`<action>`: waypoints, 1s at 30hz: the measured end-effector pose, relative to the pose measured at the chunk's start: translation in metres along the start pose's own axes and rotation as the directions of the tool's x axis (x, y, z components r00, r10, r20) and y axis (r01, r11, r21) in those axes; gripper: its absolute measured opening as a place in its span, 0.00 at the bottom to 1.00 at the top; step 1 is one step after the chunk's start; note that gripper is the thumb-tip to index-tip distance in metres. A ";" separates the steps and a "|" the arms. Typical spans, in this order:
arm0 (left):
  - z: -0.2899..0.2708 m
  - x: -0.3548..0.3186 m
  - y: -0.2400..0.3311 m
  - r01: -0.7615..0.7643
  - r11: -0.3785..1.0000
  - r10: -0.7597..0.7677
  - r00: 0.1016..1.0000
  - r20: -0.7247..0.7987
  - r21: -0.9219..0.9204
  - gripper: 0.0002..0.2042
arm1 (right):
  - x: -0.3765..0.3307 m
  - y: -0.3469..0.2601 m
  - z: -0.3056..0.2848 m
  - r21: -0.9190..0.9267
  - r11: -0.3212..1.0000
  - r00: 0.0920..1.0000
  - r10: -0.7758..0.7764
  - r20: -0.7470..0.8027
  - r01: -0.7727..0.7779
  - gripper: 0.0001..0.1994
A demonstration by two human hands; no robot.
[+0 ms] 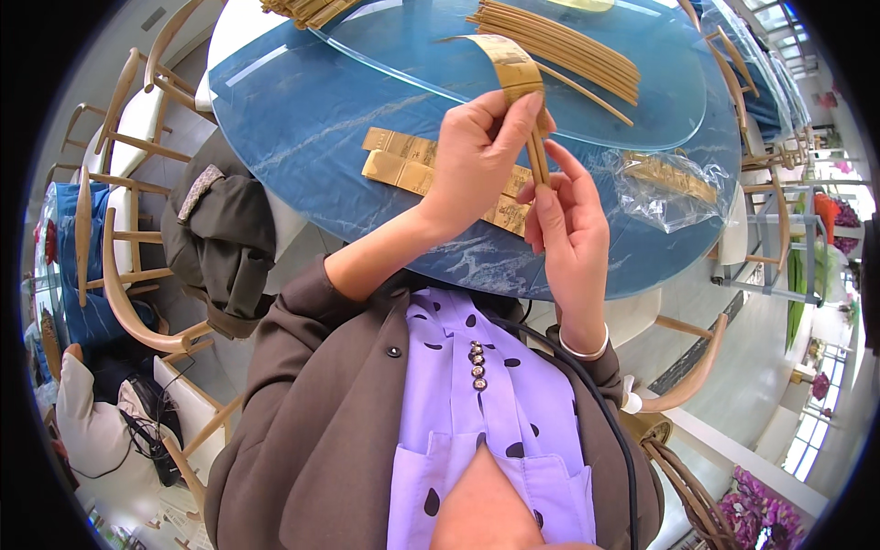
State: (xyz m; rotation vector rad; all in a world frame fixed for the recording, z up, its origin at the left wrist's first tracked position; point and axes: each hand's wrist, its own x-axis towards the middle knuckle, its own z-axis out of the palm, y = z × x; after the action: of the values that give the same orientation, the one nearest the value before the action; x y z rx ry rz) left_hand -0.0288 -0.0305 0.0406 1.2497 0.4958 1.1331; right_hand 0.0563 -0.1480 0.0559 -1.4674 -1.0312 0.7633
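Closest to us, a lilac polka-dot blouse (486, 403) under a brown jacket (312, 403), and above it both hands are up over the blue marbled bench (312, 119). Our left hand (477, 160) has its fingers (513, 110) clamped on a gold paper sleeve (510, 64), thumb and forefinger pinching it near its lower end so the mouth stays steady. Our right hand (568, 229) has its fingers pressed together on a pair of bamboo chopsticks (538, 156), held upright with the tips meeting that sleeve; we judge the grip sits low to leave the top free to slide in. A silver bangle (587, 351) rides the right wrist.

Under the hands, more flat gold sleeves (403, 160) lie in a short row on the bench, close enough to reach. Further back, loose chopsticks (568, 41) fan out on a glass turntable (660, 101). To the right sits a clear plastic bag (665, 183) with more gold pieces inside. Wooden chairs (119, 247) ring the bench, one draped with a dark coat (215, 238).
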 end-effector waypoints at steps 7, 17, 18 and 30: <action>-0.043 0.007 0.002 0.016 0.993 -0.035 0.987 -0.159 -0.119 0.19 | -0.051 0.018 -0.029 -0.487 0.873 0.997 0.050 0.061 -0.013 0.15; -0.039 -0.005 -0.013 0.064 0.994 -0.060 0.997 -0.052 0.086 0.20 | -0.054 0.036 -0.014 -0.501 0.866 0.998 -0.027 -0.054 -0.004 0.14; -0.039 -0.004 -0.011 0.065 0.998 -0.067 0.996 -0.063 -0.023 0.20 | -0.055 0.037 -0.014 -0.463 0.886 0.999 0.008 -0.046 -0.029 0.15; -0.039 0.008 -0.001 -0.043 0.992 0.050 0.997 -0.060 0.119 0.20 | -0.054 0.037 -0.017 -0.530 0.845 0.995 -0.093 -0.025 0.065 0.15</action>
State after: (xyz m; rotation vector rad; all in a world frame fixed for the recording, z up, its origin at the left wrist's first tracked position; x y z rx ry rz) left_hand -0.0573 -0.0042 0.0300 1.3365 0.5911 1.1998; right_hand 0.0566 -0.2041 0.0172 -1.8859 -1.3230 0.3862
